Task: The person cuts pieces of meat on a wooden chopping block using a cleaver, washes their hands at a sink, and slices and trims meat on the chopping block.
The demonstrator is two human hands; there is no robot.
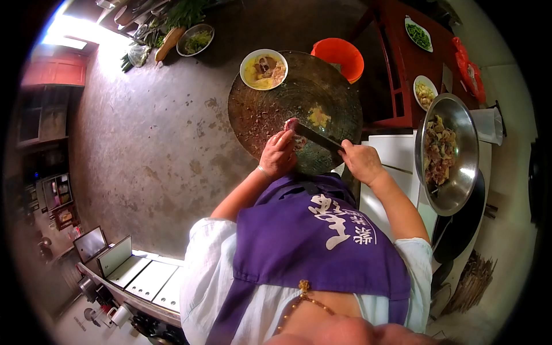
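My right hand (362, 161) is closed round the handle of a cleaver (319, 138), its dark blade reaching left across a round wooden chopping block (339, 98). At the blade's far end lies a small piece of reddish meat (291, 123). The fingertips of my left hand (278, 154) are bunched against this meat and hold it on the block. Yellowish minced bits (318, 117) lie to the right on the wood. On the block's far left edge stands a white bowl (247, 77) with meat and a yellow mixture.
Behind the block stands an orange-red bucket (340, 56). At right are a large steel bowl (468, 155) of chopped meat, a dish of chopped greens (418, 36) and a bowl of pale chopped pieces (424, 92). Vegetables and a metal bowl (195, 40) sit on the floor at far left.
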